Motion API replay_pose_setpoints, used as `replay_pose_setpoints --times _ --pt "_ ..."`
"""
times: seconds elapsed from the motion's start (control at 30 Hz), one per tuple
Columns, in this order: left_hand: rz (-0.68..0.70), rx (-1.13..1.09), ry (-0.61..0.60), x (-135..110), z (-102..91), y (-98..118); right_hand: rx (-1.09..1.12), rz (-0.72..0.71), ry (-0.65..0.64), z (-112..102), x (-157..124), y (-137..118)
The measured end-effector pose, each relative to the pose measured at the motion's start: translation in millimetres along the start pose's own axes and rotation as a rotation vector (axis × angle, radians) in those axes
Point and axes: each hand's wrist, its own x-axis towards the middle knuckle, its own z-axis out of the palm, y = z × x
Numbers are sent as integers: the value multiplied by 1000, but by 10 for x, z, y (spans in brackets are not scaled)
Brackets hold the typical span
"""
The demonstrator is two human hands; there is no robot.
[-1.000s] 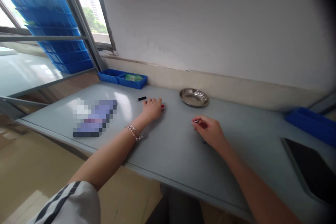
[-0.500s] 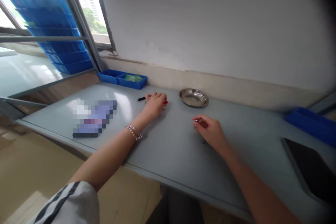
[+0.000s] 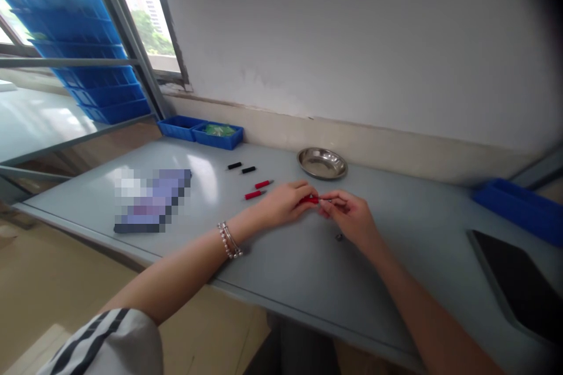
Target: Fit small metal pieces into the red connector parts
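hands meet over the middle of a smooth, pale grey table (image 3: 272,269) with a faint sheen. left hand (image 3: 285,202) lies low on the tabletop, palm down, fingers curled together and pinching a small red sleeve (image 3: 309,200), a short glossy plastic tube. right hand (image 3: 349,217) faces it from the right, fingers bent in and pinching a thin metal pin (image 3: 328,201) whose shiny tip points left, at the end of the sleeve; whether they touch is too small to tell. both forearms stretch from the near edge, wrists close to the surface. left wrist wears a beaded bracelet (image 3: 229,240), and a white cuff with dark stripes (image 3: 105,343) shows near the left corner.

just left of the hands lie two more red sleeves (image 3: 255,194) with metal tips, and beyond them two short black sleeves (image 3: 241,167), all flat on the table and apart from each other. a round, shallow steel dish (image 3: 322,163) sits far of the hands, near the wall. a tiny dark bit (image 3: 339,237) lies by the right wrist. small blue plastic bins (image 3: 200,132) stand at the far left, one holding something green. a blue tray (image 3: 519,208) and a flat black slab (image 3: 519,281) lie at the right.
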Motion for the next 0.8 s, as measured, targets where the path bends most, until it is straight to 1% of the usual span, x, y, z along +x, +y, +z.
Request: replay_pose_setpoints --times 0.17,0.37,0.57,0.8 --pt "-7 -47 -15 4 2 3 25 15 24 21 -17 7" --pt "-23 -69 -7 9 29 16 22 43 38 24 -19 1" --pt "-96 -80 -14 -2 68 2 41 42 54 32 -22 -10" --pt "-89 -106 12 -13 94 -11 12 57 19 20 -15 37"
